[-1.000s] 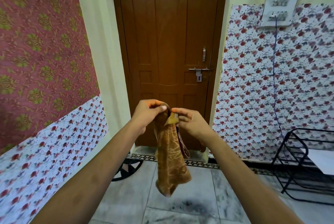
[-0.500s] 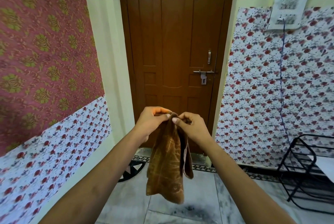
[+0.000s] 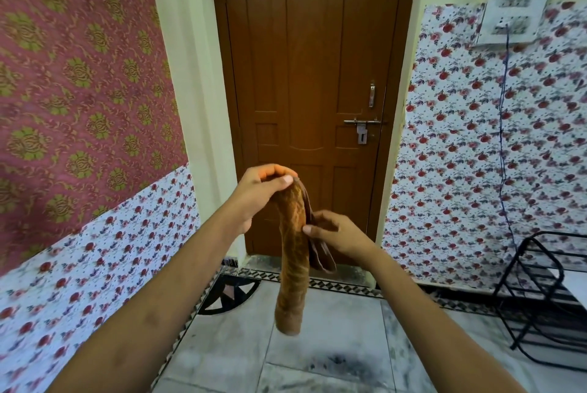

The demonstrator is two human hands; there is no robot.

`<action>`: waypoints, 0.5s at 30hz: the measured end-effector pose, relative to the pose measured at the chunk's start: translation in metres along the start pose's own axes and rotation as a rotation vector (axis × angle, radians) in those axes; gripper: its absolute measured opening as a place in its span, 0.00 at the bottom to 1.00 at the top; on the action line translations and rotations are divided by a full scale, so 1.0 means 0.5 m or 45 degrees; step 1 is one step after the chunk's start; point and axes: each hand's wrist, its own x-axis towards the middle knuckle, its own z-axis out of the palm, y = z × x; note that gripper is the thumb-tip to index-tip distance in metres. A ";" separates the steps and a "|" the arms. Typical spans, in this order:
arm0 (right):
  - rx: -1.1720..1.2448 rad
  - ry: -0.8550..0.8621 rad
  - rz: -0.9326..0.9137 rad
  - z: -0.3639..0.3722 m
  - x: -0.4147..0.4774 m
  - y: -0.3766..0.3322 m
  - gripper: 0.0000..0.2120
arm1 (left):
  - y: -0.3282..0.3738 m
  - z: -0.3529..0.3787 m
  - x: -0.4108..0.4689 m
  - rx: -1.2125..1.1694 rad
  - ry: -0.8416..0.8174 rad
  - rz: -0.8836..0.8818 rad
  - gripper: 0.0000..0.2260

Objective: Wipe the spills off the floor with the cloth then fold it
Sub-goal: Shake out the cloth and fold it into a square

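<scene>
The person stands up and holds the cloth (image 3: 293, 265) out in the air in front of the brown door (image 3: 311, 75). The cloth is brown and hangs down long and thin, well above the floor (image 3: 355, 322).

A moment ago both hands pinched the top of the cloth, close together. Now only the left hand (image 3: 260, 192) is up there, with its thumb and fingers pinching the top end. The right hand (image 3: 336, 234) has moved down to about the middle of the cloth. Its thumb and fingers pinch the cloth's right side, where a loose flap sticks out behind. The cloth also looks thinner and longer than before.

I think this means the wiping part is over and the folding part is on. The cloth seems to be folded in half the long way, and the lower hand looks ready to lift the middle or tidy the flap. It is not a neat small fold yet.

There is a dark patch (image 3: 336, 364) on the floor tiles below the cloth (I cannot tell if it is a wet spill or just the stone's own marks).

I cannot read any words. The white switch board (image 3: 514, 8) on the wall is too blurry, and the door bolt (image 3: 362, 126) shows no name.
</scene>
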 end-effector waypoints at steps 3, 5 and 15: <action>-0.031 0.047 0.057 0.009 0.000 0.041 0.04 | 0.016 -0.036 0.006 -0.035 0.028 0.038 0.07; -0.060 0.145 0.083 0.012 0.002 0.061 0.05 | 0.025 -0.059 0.008 -0.088 0.065 0.065 0.08; 0.066 0.125 -0.071 0.105 0.030 0.034 0.19 | 0.057 -0.101 0.000 0.039 0.032 0.095 0.07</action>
